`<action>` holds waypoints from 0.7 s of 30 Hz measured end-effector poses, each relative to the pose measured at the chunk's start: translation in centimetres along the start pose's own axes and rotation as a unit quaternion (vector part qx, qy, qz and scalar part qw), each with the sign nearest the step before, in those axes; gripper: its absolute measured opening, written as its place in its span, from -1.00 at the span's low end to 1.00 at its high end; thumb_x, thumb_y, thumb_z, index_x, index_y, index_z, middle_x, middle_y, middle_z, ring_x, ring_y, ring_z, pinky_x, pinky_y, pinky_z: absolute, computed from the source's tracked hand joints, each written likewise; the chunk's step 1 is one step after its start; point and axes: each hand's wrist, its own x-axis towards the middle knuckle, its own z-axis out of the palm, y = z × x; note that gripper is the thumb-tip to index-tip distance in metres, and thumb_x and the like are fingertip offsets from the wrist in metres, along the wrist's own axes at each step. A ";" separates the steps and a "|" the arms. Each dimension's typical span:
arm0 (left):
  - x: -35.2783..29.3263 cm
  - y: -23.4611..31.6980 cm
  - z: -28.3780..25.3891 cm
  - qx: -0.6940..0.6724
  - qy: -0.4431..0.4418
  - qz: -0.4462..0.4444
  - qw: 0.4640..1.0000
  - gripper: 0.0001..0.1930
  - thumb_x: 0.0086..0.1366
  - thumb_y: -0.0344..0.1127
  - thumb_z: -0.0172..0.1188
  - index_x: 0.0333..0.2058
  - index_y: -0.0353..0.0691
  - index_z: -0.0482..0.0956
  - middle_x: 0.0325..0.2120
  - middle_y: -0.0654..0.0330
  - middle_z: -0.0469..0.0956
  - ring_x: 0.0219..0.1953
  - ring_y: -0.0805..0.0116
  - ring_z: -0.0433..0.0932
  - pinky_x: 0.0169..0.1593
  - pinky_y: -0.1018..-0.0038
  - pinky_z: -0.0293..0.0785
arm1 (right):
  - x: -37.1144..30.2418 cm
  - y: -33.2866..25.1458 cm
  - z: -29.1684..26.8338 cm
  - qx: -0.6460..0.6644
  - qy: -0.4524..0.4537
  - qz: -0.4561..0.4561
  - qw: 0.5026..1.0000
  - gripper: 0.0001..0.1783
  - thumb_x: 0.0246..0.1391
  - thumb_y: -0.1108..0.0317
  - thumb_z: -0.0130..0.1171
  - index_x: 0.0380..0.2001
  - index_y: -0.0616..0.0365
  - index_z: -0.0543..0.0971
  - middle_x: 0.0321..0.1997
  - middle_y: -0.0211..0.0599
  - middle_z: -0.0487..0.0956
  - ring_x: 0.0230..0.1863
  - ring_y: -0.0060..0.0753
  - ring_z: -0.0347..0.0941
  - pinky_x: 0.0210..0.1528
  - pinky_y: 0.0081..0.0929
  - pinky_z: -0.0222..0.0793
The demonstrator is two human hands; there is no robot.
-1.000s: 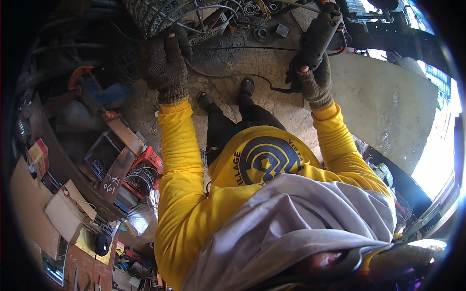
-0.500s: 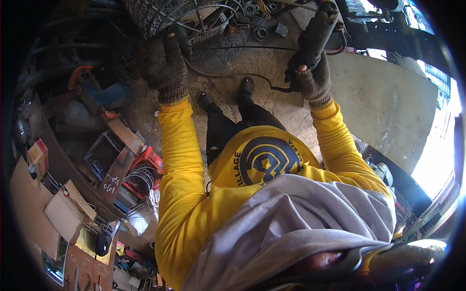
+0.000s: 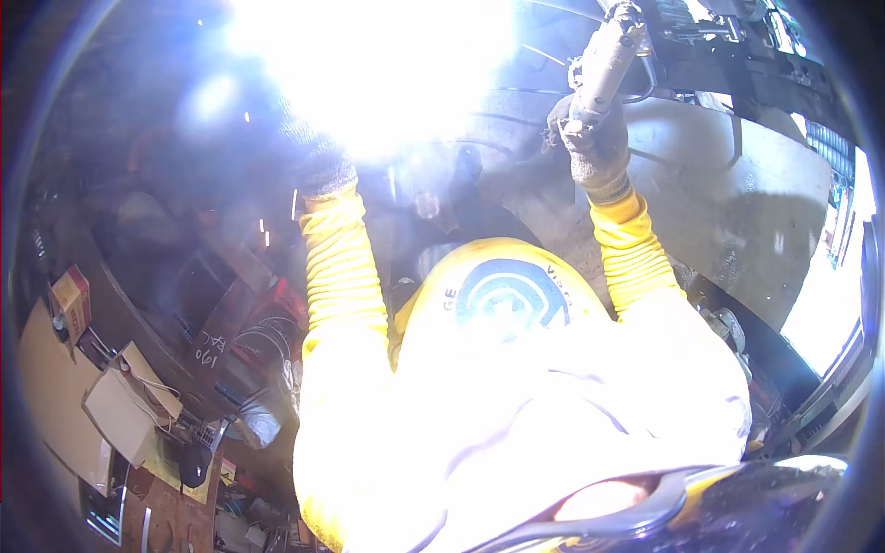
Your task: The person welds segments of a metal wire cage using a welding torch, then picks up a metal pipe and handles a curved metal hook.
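Observation:
An intense white glare (image 3: 387,64), like a welding arc, fills the top middle and hides what lies beneath it. At its lower left edge is my left hand (image 3: 313,157) in a knitted work glove, its fingers lost in the brightness. Whether it grips anything does not show. My right hand (image 3: 597,152), also gloved, is closed round the lower end of a thick metal cylinder (image 3: 608,69) at the upper right. The cylinder leans up and to the right, with a narrower fitting at its far end.
Small sparks (image 3: 265,232) show below my left hand. A large flat sheet (image 3: 756,175) lies on the right. At the left stand a workbench (image 3: 147,498) with an open cardboard box (image 3: 129,405), a small carton (image 3: 72,300) and a bundled plastic bag (image 3: 261,419).
A blinding light has appeared near my left hand, with sparks, washing out my sleeves and shirt and hiding the metal coil seen before. Both hands stay in nearly the same places.

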 end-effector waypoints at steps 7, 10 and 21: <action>-0.1 -0.4 0.2 0.033 0.016 0.040 0.999 -0.78 0.33 -0.21 0.26 -0.26 -0.27 0.69 -0.36 0.09 0.66 -0.31 0.20 0.64 -0.18 0.33 0.56 | 0.4 -1.2 0.5 -0.024 -0.031 0.005 0.999 -0.39 0.12 0.31 0.27 0.17 0.32 0.30 -0.30 -0.24 0.54 -0.37 -0.45 0.50 -0.35 -0.50 0.50; 0.2 -0.6 0.3 0.049 0.025 0.062 0.997 -0.79 0.33 -0.22 0.26 -0.26 -0.26 0.69 -0.36 0.10 0.65 -0.30 0.20 0.63 -0.18 0.32 0.55 | 0.1 0.2 -0.3 -0.166 -0.032 -0.151 0.974 -0.40 0.19 0.32 0.21 0.24 0.26 0.27 -0.19 -0.16 0.54 -0.25 -0.35 0.54 -0.30 -0.42 0.54; 0.2 -0.6 0.6 0.071 0.005 0.080 0.994 -0.82 0.33 -0.23 0.23 -0.29 -0.21 0.68 -0.37 0.13 0.62 -0.32 0.17 0.60 -0.20 0.31 0.53 | 0.0 -0.8 0.4 -0.100 0.007 -0.055 0.993 -0.34 0.23 0.12 0.23 0.11 0.47 0.28 -0.36 -0.32 0.59 -0.41 -0.60 0.56 -0.37 -0.63 0.48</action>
